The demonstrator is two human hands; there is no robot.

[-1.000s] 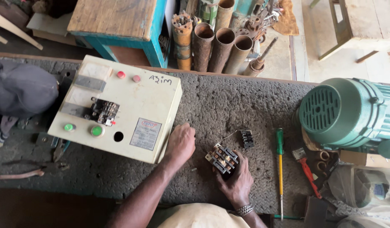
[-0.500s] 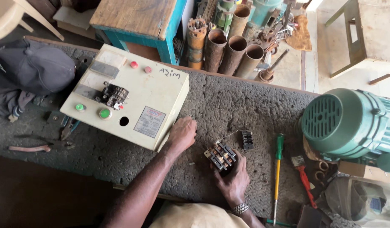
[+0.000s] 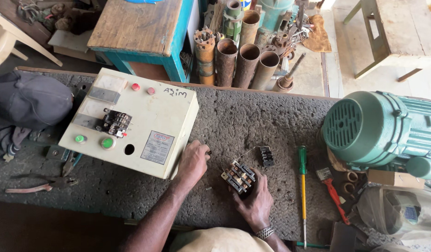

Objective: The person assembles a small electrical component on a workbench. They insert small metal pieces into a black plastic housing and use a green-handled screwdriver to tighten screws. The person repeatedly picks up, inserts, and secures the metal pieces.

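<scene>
My right hand grips a small black electrical contactor with copper terminals, held just above the rough grey bench. My left hand rests on the bench with curled fingers, pinching something tiny at its fingertips, right beside the corner of a cream control box. That box carries red and green buttons and a black relay block on top. A second small black part lies on the bench just beyond the contactor.
A green electric motor fills the right side. A green-handled screwdriver and a red-handled tool lie by it. Rusty pipes stand behind the bench. A dark cap and pliers lie at the left.
Little has moved on the bench. Both hands stay in place, the right still around the contactor; the left hand's fingers have curled slightly near the box corner.
</scene>
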